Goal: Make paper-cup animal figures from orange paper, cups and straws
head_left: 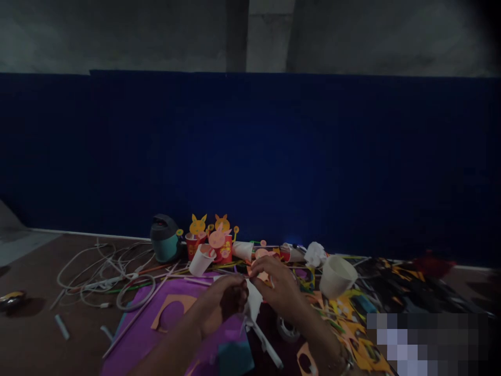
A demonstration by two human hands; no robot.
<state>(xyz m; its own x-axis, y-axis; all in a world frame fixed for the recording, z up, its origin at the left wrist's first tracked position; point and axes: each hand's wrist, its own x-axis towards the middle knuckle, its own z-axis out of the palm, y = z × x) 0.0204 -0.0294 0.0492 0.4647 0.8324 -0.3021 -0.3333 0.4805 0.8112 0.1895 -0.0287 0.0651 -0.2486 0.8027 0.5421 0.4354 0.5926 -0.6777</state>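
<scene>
My left hand [225,300] is closed, its fingers curled in above a purple sheet [156,292]. Facing it, my right hand [277,282] bends its fingers together, fingertips close to those of the left. Whatever they pinch is too small and dark to make out. Just behind the right fingers lie pink-orange paper pieces [261,254]. White paper [253,303] shows below and between the hands. Beyond them stand red paper cups [193,245] with yellow and pink animal-face cutouts [219,237], and a white cup [202,259] leans in front.
A teal and black container [165,240] stands at back left beside tangled white cable [105,271]. To the right are a cream cup [338,275], crumpled white paper [315,254] and yellow paper scraps [360,334]. A tape roll [287,330] lies near my right wrist. A blue panel [250,156] closes the back.
</scene>
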